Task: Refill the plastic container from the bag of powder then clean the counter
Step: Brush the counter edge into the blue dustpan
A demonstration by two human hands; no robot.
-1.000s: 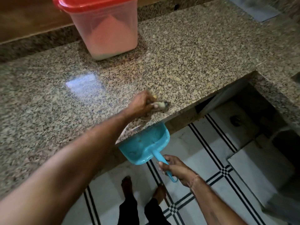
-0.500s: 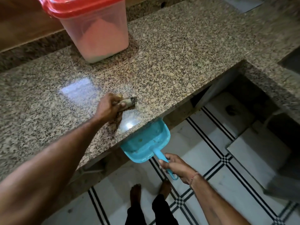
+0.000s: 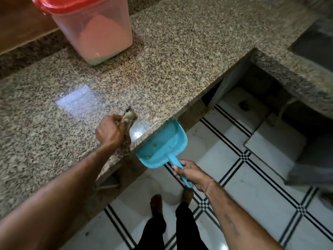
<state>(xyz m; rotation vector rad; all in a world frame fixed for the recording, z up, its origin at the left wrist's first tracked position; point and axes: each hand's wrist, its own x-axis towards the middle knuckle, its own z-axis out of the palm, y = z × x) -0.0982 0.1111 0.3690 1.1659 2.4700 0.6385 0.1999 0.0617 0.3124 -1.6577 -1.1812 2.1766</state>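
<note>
Blue dustpan under counter edge, right hand gripping

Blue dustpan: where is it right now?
In the head view, the blue dustpan sits centre frame, held by the right hand just below the granite counter edge, beside the left hand.

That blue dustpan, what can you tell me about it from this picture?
The dustpan looks like light blue moulded plastic: a shallow scoop with raised sides and a thin handle ending in a loop. The right hand has its grip closed round the handle and holds the pan in the air, its open mouth tucked just under the front edge of the granite counter, tilted towards it. A few brownish specks lie inside. Whether the rim touches the counter's edge cannot be told.
</note>
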